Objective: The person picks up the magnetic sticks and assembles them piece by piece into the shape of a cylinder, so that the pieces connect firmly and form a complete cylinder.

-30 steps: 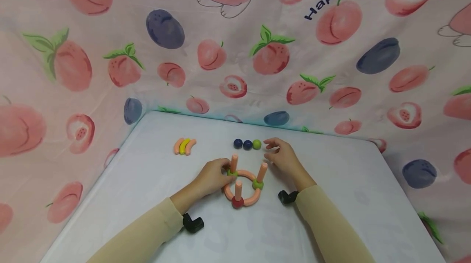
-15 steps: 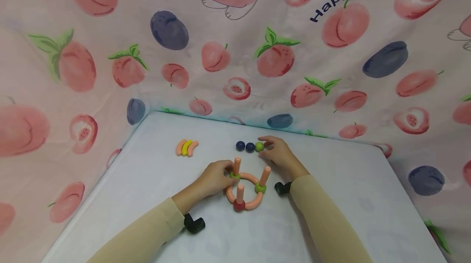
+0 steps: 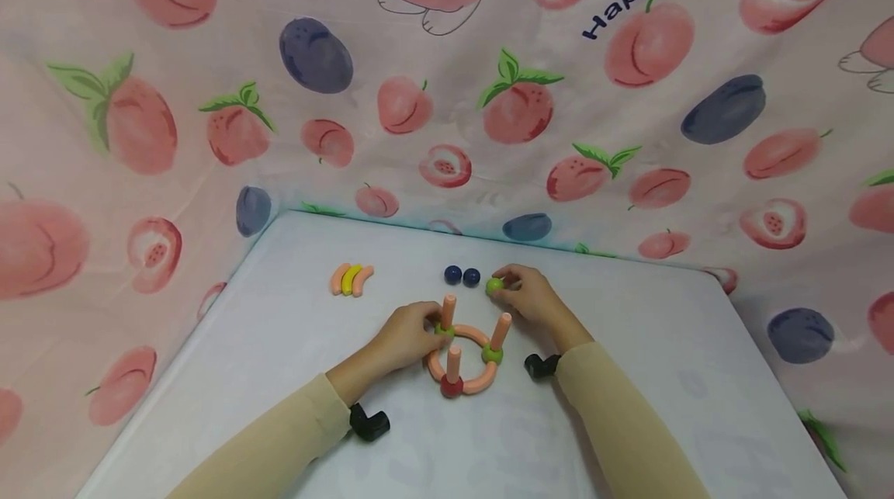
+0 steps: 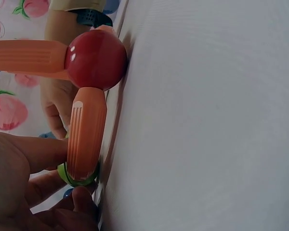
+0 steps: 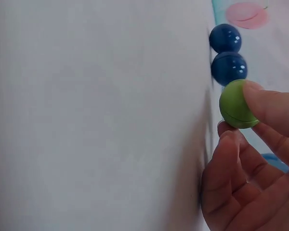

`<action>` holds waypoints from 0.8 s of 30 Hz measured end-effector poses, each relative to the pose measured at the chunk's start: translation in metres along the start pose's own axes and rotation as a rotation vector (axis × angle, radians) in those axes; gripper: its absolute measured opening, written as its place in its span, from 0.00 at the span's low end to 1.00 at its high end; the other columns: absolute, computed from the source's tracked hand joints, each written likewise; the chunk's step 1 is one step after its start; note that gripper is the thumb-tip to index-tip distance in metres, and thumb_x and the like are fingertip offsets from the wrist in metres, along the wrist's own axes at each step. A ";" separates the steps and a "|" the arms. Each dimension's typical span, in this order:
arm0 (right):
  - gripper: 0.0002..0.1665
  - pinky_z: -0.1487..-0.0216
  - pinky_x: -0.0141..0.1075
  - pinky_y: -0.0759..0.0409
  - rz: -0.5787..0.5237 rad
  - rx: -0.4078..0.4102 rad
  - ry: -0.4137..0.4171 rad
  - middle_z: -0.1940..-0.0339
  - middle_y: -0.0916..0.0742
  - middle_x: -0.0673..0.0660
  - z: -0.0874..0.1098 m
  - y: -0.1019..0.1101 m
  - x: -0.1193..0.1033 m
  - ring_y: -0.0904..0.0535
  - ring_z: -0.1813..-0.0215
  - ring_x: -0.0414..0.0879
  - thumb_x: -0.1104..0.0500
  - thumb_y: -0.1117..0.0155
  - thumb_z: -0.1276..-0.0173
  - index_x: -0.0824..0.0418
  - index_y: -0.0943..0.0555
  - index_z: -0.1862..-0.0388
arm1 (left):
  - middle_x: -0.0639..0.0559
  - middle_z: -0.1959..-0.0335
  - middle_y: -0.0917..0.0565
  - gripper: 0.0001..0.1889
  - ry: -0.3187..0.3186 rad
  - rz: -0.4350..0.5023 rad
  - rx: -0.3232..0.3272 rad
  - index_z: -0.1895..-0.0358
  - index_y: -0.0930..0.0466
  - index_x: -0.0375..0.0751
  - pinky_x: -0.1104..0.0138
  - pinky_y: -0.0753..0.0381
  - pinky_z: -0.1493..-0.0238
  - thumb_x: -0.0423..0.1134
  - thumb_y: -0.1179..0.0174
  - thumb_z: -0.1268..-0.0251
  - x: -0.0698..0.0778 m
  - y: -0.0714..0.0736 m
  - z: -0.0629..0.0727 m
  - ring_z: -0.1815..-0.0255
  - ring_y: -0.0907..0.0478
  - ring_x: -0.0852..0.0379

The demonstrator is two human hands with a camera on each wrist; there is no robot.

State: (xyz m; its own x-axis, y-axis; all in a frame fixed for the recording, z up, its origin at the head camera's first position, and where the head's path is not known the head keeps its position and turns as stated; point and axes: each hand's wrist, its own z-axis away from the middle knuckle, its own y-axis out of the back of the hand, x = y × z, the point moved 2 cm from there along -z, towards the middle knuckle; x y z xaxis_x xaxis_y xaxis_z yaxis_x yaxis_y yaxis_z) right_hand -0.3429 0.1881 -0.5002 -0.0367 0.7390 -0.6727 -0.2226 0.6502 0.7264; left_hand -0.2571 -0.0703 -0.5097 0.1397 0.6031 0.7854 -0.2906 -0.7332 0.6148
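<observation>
Toy frame (image 3: pixel 480 382) with three upright pegs (image 3: pixel 499 334) stands on the white counter (image 3: pixel 272 359), red ball joint (image 3: pixel 452 386) nearest; the left hand (image 3: pixel 410 336) pinches its far-left green joint (image 4: pixel 62 172). Beyond, the right hand (image 3: pixel 534 297) grips a green ball (image 3: pixel 494 286), beside two dark blue balls (image 3: pixel 471 277). Three curved sticks (image 3: pixel 351 279) lie well left, before a fruit-print cloth (image 3: pixel 447 119).

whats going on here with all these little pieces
On a white table, a person's right hand pinches a loose green ball, with two dark blue balls beside it. The left hand grips a ring-shaped frame at one of its green joints; three pegs stand up from it. Off to the left lie three curved pieces, a yellow one between two pinkish ones.
</observation>
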 end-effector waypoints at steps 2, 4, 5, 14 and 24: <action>0.21 0.55 0.38 0.18 -0.005 0.009 0.001 0.42 0.13 0.58 0.007 0.003 0.000 0.18 0.46 0.52 0.54 0.28 0.24 0.51 0.16 0.34 | 0.54 0.52 0.13 0.15 0.000 0.000 0.004 0.45 0.13 0.49 0.58 0.18 0.49 0.44 0.26 0.32 0.000 -0.001 0.001 0.55 0.21 0.56; 0.22 0.57 0.38 0.17 -0.027 0.018 0.000 0.41 0.13 0.58 0.015 0.006 -0.001 0.18 0.48 0.52 0.53 0.28 0.24 0.51 0.16 0.34 | 0.54 0.53 0.13 0.15 0.000 -0.003 0.011 0.46 0.13 0.49 0.59 0.19 0.50 0.44 0.25 0.32 0.000 -0.001 0.001 0.55 0.21 0.56; 0.22 0.59 0.38 0.16 -0.041 0.022 0.004 0.40 0.13 0.59 0.019 0.008 -0.001 0.18 0.49 0.52 0.53 0.28 0.24 0.51 0.17 0.33 | 0.55 0.53 0.13 0.14 0.002 -0.005 0.015 0.46 0.13 0.49 0.59 0.19 0.50 0.44 0.25 0.32 0.000 -0.001 0.001 0.56 0.21 0.56; 0.23 0.66 0.39 0.15 -0.175 0.072 0.078 0.40 0.14 0.60 0.051 0.028 -0.013 0.16 0.55 0.62 0.53 0.28 0.24 0.52 0.17 0.33 | 0.55 0.54 0.13 0.13 0.019 -0.012 0.044 0.49 0.14 0.50 0.58 0.18 0.48 0.45 0.25 0.32 0.000 -0.003 0.004 0.55 0.21 0.55; 0.22 0.70 0.36 0.19 -0.201 0.118 0.146 0.40 0.14 0.58 0.085 0.041 -0.036 0.20 0.61 0.52 0.51 0.27 0.24 0.51 0.16 0.34 | 0.54 0.57 0.14 0.13 0.040 -0.009 0.084 0.49 0.13 0.47 0.62 0.22 0.56 0.44 0.25 0.33 0.003 -0.003 0.011 0.59 0.22 0.55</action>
State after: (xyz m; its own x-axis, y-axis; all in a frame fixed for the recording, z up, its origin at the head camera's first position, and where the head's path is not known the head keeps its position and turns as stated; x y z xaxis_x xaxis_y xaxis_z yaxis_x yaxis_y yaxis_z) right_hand -0.2675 0.2034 -0.4345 -0.1455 0.5650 -0.8122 -0.1246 0.8039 0.5816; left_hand -0.2452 -0.0697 -0.5084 0.1032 0.6206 0.7773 -0.2086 -0.7506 0.6269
